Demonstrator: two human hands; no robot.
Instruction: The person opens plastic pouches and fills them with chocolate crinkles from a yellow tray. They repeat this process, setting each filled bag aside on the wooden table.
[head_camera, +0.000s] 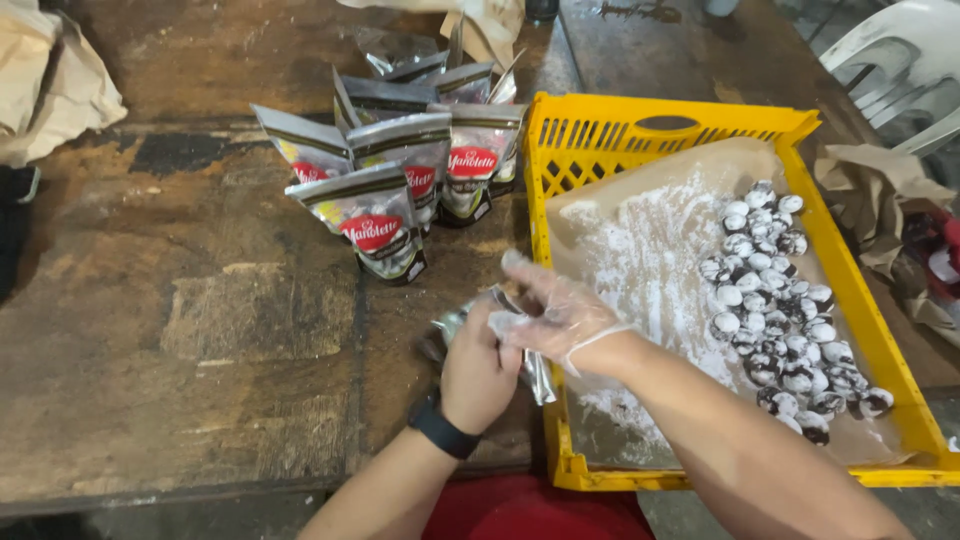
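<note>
Both hands meet at the table edge: our left hand (478, 372) closes around a small foil pouch (530, 365), while our gloved right hand (553, 312) works fingers at its mouth. It looks light, crinkly and slippery, so we judge the side seams the best hold. Powdered cookies (780, 300) lie at three o'clock in the yellow crate (560, 150); filled pouches (385, 215) stand at eleven.

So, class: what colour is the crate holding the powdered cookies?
Yellow: the crate shows best in the head view.
</note>
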